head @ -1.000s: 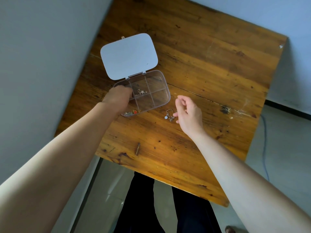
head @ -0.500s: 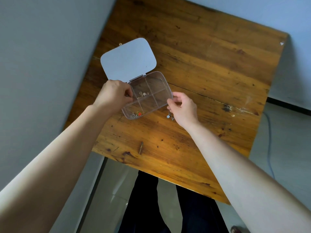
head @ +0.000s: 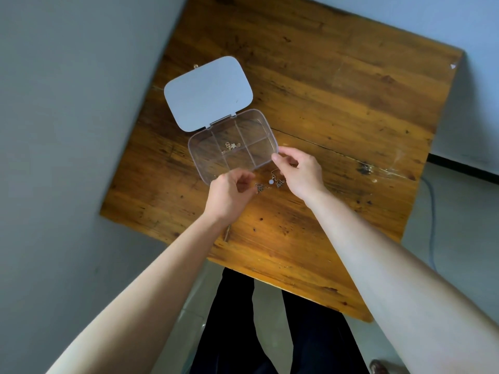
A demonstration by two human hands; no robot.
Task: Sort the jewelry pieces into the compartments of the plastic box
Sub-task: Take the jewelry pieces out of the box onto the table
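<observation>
The clear plastic box (head: 233, 145) sits open on the wooden table (head: 337, 103), and its pale lid (head: 208, 93) lies flat behind it, toward the far side. The box has little walls inside that split it into rooms. One middle room at the back holds a small gold piece (head: 231, 147), so that part of the job looks done. The other rooms that show look empty, though the left hand (head: 229, 194) covers the near corner of the box, so what is in there cannot be seen. Some pieces are not sorted yet: an earring with a pale bead (head: 272, 180) and small dark charms (head: 260, 188) lie on the table just in front of the box, between the two hands. So most of the job is left, I think. The left hand is curled with its fingertips pinched close together, right by the charms, but it is too small to tell if it has hold of one. The right hand (head: 299, 170) has its thumb and a finger at the right-hand near corner of the box, as if to hold it steady, and it carries no jewelry that shows. The box is near the left edge of the table, next to the gray wall (head: 67, 130), so there is little room that way. The right side of the table is wide and bare, with lots of room to move.
</observation>
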